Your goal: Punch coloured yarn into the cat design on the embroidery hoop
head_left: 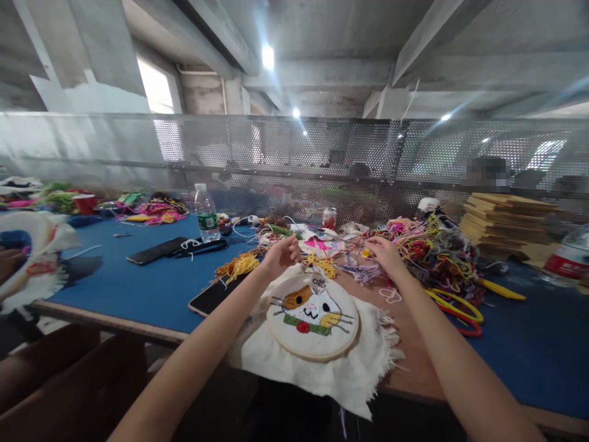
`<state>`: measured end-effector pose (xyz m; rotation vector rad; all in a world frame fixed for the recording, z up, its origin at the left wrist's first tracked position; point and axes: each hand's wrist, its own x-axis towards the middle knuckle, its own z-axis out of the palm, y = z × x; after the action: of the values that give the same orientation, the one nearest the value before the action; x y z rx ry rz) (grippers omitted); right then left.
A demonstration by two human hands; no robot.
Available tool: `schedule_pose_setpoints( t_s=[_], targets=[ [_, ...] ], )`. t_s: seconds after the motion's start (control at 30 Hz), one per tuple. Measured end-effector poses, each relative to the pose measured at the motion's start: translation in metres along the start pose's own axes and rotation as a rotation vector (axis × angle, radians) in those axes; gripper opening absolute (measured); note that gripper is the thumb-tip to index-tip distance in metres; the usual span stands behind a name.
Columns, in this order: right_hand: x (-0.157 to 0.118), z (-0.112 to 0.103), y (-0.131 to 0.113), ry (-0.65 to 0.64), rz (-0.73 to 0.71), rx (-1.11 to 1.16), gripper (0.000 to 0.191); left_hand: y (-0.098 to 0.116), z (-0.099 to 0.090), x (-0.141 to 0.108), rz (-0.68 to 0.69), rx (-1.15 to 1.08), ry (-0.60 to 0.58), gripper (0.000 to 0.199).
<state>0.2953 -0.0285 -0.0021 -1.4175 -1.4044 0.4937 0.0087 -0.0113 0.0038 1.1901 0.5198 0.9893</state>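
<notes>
An embroidery hoop (313, 347) with white cloth lies at the table's near edge. A cat's face in orange, white and yellow, with a green collar and a red flower, is stitched on it. The cloth's fringed edge (384, 344) hangs below the table. Above the hoop's far left rim is my left hand (281, 255), fingers curled in a pinch; what they hold is too small to see. My right hand (385, 255) reaches over the threads beyond the hoop, fingers closed together beside a small yellow thing (365, 253). I cannot make out whether it is gripped.
A tangled heap of coloured yarn (442, 252) sits on the right, with yellow and red hoops (460, 310) in front. Left of the hoop lie a black phone (216, 298) and yellow thread (239, 265). A water bottle (205, 215) and a can (329, 218) stand behind.
</notes>
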Motion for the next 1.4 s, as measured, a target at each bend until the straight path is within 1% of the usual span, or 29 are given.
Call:
schedule_pose_setpoints(
  t_s=[0.07,0.1,0.17,0.23,0.27,0.33,0.4,0.43,0.53,0.6,0.7,0.8,0.9,0.97,1.0,1.07,1.1,1.17,1.23,1.27,1.3,1.33,1.37,1.4],
  targets=[
    [-0.005,0.005,-0.009,-0.143,0.018,0.119,0.026,0.001,-0.005,0.003,0.022,0.027,0.08,0.016],
    [-0.009,0.008,-0.016,-0.248,0.026,0.187,0.024,0.002,-0.005,0.003,0.015,0.038,0.083,0.017],
    [-0.018,0.014,-0.031,-0.466,0.034,0.309,0.022,0.003,-0.001,0.0,-0.015,0.057,0.012,0.03],
    [-0.029,0.019,-0.044,-0.628,0.041,0.398,0.019,0.004,0.008,-0.007,-0.047,0.082,-0.116,0.041],
    [-0.033,0.02,-0.05,-0.682,0.048,0.429,0.018,0.005,0.013,-0.011,-0.069,0.092,-0.18,0.044],
    [-0.041,0.022,-0.057,-0.739,0.07,0.455,0.018,0.005,0.022,-0.017,-0.147,0.079,-0.294,0.048],
    [-0.044,0.022,-0.06,-0.753,0.089,0.45,0.018,0.003,0.027,-0.019,-0.217,0.026,-0.365,0.049],
    [-0.044,0.022,-0.06,-0.74,0.088,0.449,0.018,0.002,0.028,-0.019,-0.232,-0.004,-0.374,0.048],
    [-0.037,0.021,-0.055,-0.641,0.066,0.502,0.017,-0.003,0.022,-0.013,-0.222,-0.052,-0.332,0.038],
    [-0.029,0.02,-0.047,-0.564,0.073,0.551,0.019,-0.005,0.015,-0.007,-0.218,-0.023,-0.286,0.029],
    [-0.017,0.014,-0.033,-0.434,0.121,0.586,0.023,-0.003,0.003,-0.001,-0.205,0.041,-0.14,0.022],
    [-0.007,0.002,-0.018,-0.229,0.166,0.617,0.024,0.002,-0.009,0.003,-0.207,0.101,0.024,0.019],
    [0.001,-0.011,-0.005,-0.106,0.17,0.635,0.022,0.003,-0.02,0.007,-0.207,0.231,0.105,0.025],
    [0.006,-0.018,0.002,-0.014,0.163,0.658,0.024,0.001,-0.026,0.01,-0.165,0.393,0.17,0.024],
    [0.008,-0.021,0.004,0.043,0.158,0.674,0.025,0.0,-0.028,0.011,-0.13,0.509,0.22,0.023],
    [0.011,-0.024,0.009,0.147,0.145,0.699,0.026,-0.004,-0.031,0.013,-0.012,0.801,0.322,0.023],
    [0.013,-0.025,0.011,0.179,0.14,0.708,0.025,-0.006,-0.031,0.013,0.059,0.956,0.36,0.023],
    [0.015,-0.028,0.013,0.216,0.12,0.702,0.024,-0.007,-0.033,0.012,0.178,1.218,0.39,0.025],
    [0.016,-0.03,0.013,0.299,0.061,0.642,0.022,-0.006,-0.035,0.009,0.232,1.355,0.43,0.024],
    [0.016,-0.032,0.012,0.369,0.002,0.569,0.021,-0.003,-0.037,0.008,0.227,1.362,0.487,0.023],
    [0.015,-0.034,0.011,0.442,-0.083,0.458,0.019,0.0,-0.04,0.007,0.206,1.314,0.564,0.024],
    [0.014,-0.036,0.01,0.507,-0.181,0.316,0.016,0.003,-0.042,0.007,0.171,1.207,0.643,0.027],
    [0.012,-0.038,0.009,0.552,-0.278,0.159,0.015,0.007,-0.045,0.007,0.127,1.047,0.704,0.033],
    [0.011,-0.04,0.008,0.577,-0.364,0.003,0.015,0.01,-0.049,0.007,0.076,0.85,0.736,0.039]
  ],
)
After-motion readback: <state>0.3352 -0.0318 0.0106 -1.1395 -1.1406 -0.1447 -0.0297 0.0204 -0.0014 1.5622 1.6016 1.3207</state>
